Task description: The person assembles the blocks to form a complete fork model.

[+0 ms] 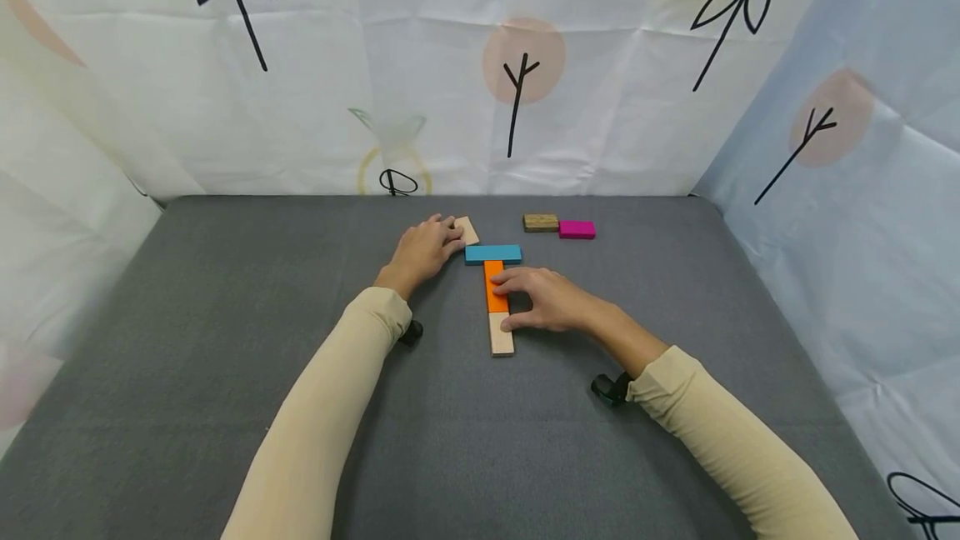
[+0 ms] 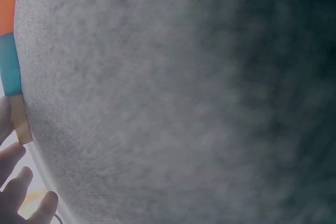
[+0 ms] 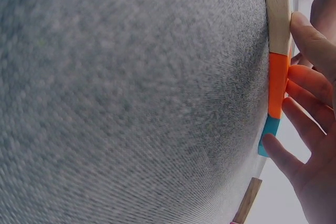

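Note:
In the head view a blue block (image 1: 492, 254) lies crosswise above an orange block (image 1: 495, 290), which meets a pale wooden block (image 1: 502, 338) end to end. My left hand (image 1: 423, 252) touches a second pale wooden block (image 1: 467, 230), tilted beside the blue block's left end. My right hand (image 1: 551, 300) has its thumb at the lower wooden block and fingers over the orange one, relaxed. In the right wrist view my right hand (image 3: 315, 108) lies along the row; in the left wrist view fingers of my left hand (image 2: 18, 182) are near the wooden block (image 2: 20, 119).
A dark brown wooden block (image 1: 541, 223) and a magenta block (image 1: 577, 229) lie side by side behind and to the right. The grey table (image 1: 247, 340) ends at a printed white cloth (image 1: 450, 107), with more cloth at both sides.

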`<state>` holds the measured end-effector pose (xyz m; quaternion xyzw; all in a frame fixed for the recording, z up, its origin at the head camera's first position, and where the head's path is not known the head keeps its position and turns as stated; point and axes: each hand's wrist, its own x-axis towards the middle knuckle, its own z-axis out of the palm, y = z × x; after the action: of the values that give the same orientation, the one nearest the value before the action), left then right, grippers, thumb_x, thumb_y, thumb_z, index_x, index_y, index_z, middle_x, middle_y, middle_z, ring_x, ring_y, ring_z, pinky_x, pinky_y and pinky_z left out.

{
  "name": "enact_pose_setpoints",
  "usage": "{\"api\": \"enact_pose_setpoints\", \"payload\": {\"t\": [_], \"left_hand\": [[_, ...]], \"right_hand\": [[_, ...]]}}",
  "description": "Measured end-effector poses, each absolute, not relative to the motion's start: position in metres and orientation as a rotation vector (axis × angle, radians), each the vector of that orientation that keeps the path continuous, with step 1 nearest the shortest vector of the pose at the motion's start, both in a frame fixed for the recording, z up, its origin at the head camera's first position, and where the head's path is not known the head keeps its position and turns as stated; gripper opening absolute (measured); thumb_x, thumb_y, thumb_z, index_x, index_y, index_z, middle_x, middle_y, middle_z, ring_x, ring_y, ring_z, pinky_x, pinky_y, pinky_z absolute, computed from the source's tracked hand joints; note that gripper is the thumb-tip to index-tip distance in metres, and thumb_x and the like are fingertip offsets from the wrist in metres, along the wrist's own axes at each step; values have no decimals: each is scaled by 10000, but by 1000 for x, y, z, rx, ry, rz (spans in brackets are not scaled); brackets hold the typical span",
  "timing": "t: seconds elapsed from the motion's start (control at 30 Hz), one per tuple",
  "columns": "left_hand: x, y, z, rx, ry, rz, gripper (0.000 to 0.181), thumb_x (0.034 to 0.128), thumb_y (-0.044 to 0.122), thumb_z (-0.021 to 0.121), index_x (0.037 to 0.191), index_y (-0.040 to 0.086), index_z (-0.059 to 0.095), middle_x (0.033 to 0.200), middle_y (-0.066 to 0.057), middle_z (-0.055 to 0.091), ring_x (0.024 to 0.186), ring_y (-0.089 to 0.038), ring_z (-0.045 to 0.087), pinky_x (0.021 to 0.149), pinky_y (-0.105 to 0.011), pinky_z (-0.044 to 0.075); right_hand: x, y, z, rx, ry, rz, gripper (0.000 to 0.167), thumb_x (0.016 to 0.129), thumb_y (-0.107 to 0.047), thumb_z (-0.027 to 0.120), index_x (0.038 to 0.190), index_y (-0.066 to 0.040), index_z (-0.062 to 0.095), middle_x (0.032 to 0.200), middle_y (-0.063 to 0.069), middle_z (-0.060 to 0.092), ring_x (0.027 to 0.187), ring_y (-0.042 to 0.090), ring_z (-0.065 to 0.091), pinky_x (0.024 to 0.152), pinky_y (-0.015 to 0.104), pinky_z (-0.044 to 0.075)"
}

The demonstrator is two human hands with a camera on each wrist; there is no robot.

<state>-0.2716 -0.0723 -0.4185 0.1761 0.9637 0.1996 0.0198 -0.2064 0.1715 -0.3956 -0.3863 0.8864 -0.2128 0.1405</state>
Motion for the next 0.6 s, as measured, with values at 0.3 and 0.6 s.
{"api": "enact_pose_setpoints", "payload": {"t": [0.3,0.6], "left_hand": [[-271,-74,-419,564,2983,610,445,1028,306,558,1431,118,539,1533,-130,426,1453,-336,327,1153,-504,293],[-272,-75,-418,605,2990,595,453,1022,303,572,1430,108,544,1523,-144,436,1438,-343,352,1142,-508,312]], "right_hand": [[-207,171,-398,-1117,2562,-617,576,883,-350,765,1339,-26,626,1476,128,506,1386,320,437,1125,557,315],[-207,171,-397,-1119,2563,-620,569,882,-339,767,1336,-27,628,1475,135,505,1384,327,438,1121,556,321]]}}
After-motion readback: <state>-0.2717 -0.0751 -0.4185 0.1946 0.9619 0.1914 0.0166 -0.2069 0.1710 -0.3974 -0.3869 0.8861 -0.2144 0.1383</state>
